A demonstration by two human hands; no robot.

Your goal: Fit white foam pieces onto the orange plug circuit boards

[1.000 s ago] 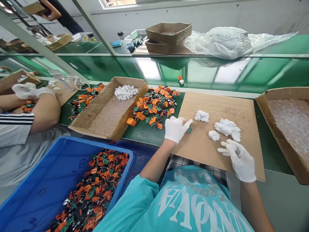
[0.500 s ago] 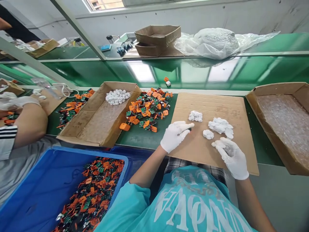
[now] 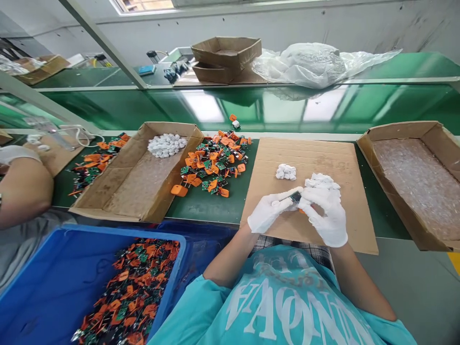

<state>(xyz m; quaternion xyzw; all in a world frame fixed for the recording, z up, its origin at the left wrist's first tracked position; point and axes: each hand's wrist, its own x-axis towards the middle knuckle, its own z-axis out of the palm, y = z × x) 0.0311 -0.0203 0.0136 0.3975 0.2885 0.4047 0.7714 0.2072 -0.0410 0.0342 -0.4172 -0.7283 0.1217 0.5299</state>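
Observation:
My left hand [image 3: 268, 211], in a white glove, pinches a small dark green circuit board [image 3: 295, 196] over the cardboard sheet [image 3: 266, 158]. My gloved right hand [image 3: 326, 218] meets it from the right, fingers closed at the board's other end. A bit of orange shows under the right fingertips; the rest of the part is covered by the gloves. Just behind the left hand sits a small cluster of white pieces [image 3: 286, 171]. A larger pile of white pieces [image 3: 322, 183] lies beyond the right hand, partly hidden by it.
Left of the sheet lies a heap of orange-and-green circuit parts [image 3: 215, 163]. Beside it, a cardboard tray [image 3: 132, 187] holds white pieces [image 3: 167, 145]. Another tray [image 3: 413, 191] stands at right. A blue bin [image 3: 43, 282] of parts is below left, near a co-worker's arm [image 3: 25, 187].
My hands have come together, the right moving left and the left slightly right. The board is now visible between them. The view has shifted slightly, and the co-worker's arm has moved left.

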